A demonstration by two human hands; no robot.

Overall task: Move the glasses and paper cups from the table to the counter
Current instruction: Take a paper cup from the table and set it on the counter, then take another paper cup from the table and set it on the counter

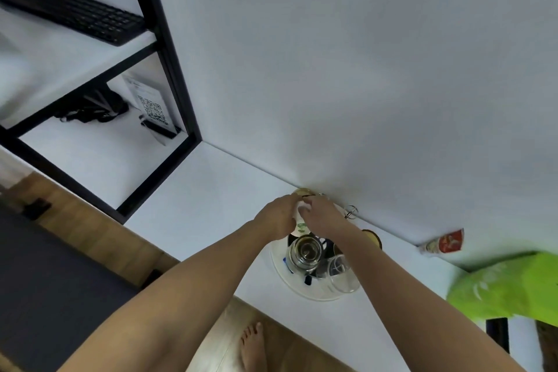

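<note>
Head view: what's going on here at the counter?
A person stands at a white counter by the wall, both arms stretched forward. The left hand and right hand meet around a white paper cup with a green print, just above a round white tray. On the tray stand a glass jar and a clear glass. Whether the cup is being set down or lifted cannot be told.

— What's around you?
— I see a plain white wall [347, 69], a black-framed shelf unit [169, 48] holding a black keyboard [75, 12], and a wooden floor [99, 220] below.
</note>
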